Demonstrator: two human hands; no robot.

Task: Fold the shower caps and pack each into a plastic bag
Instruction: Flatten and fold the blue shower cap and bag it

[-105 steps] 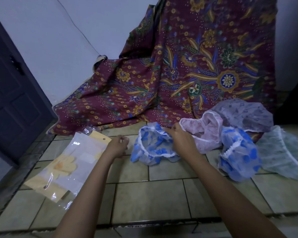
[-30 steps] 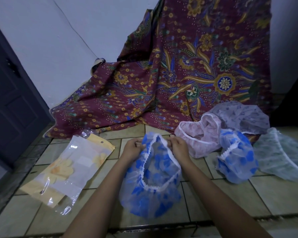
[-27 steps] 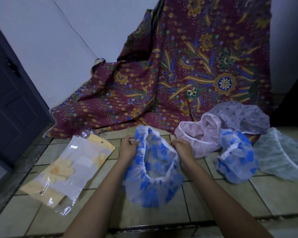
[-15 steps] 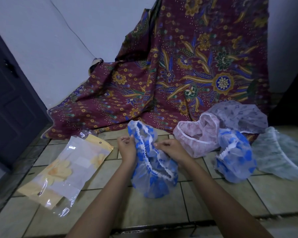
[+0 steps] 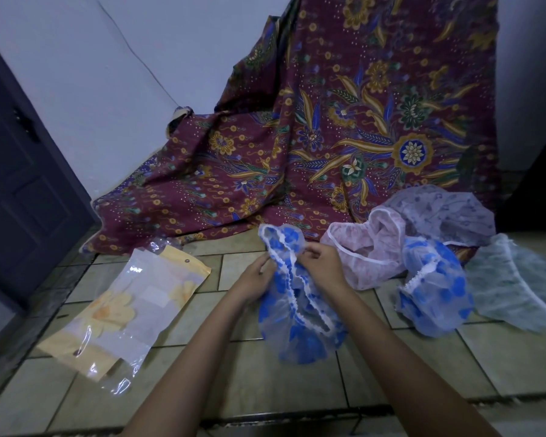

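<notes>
A clear shower cap with blue spots (image 5: 297,313) hangs over the tiled floor between my hands. My left hand (image 5: 252,279) pinches its white elastic rim on the left side. My right hand (image 5: 322,266) grips the rim on the right, fingers curled over the frill. The cap's two sides are drawn close together. To the left lies a stack of clear plastic bags (image 5: 123,313) with yellow flower print. At the right sit a pink cap (image 5: 366,257), a second blue-spotted cap (image 5: 435,294), a lilac cap (image 5: 445,216) and a pale green cap (image 5: 514,288).
A maroon batik cloth (image 5: 344,127) drapes down the wall onto the floor behind the caps. A dark door (image 5: 16,184) stands at the left. The tiled floor (image 5: 265,380) ends at a dark step edge close to me.
My hands lifted the blue-spotted cap off the floor, spread it open, then drew its rim together so the cap is narrower now.
</notes>
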